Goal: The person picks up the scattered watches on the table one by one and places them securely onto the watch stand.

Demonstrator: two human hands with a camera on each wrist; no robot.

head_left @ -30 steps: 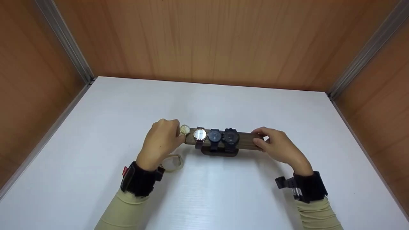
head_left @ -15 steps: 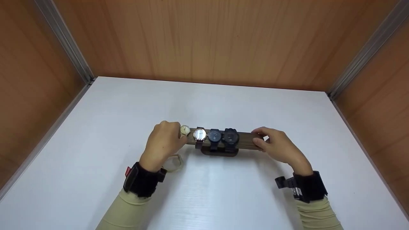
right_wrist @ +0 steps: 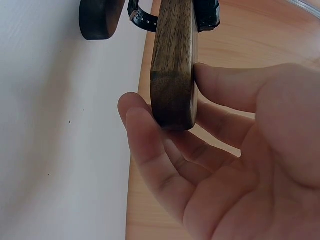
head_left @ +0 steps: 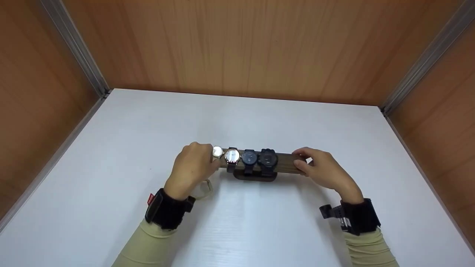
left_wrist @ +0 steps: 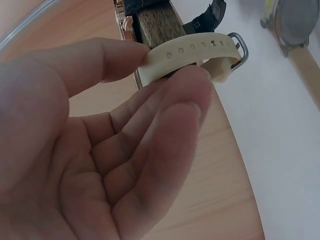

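Observation:
A dark wooden bar [head_left: 285,163] on a round base [head_left: 256,177] carries three watches: a pale-faced one [head_left: 232,156], a dark blue one [head_left: 249,158] and a black one [head_left: 267,159]. My left hand [head_left: 206,157] is at the bar's left end with a small cream-strapped watch [head_left: 217,151]. In the left wrist view my left hand [left_wrist: 165,75] pinches its perforated cream strap [left_wrist: 195,50] between thumb and fingers, close against the bar [left_wrist: 157,25]. My right hand [head_left: 302,163] grips the bar's right end. In the right wrist view thumb and fingers of the right hand [right_wrist: 165,90] clamp the bar [right_wrist: 175,65].
Another watch [left_wrist: 295,20] with a tan strap lies on the white table beside my left hand; its strap loop [head_left: 203,187] shows by my wrist. Wooden walls [head_left: 259,48] close in the table on three sides.
My left hand has slid a little to the right with the cream-strapped watch, which now sits closer to the pale-faced watch. The right hand and the bar have not moved.

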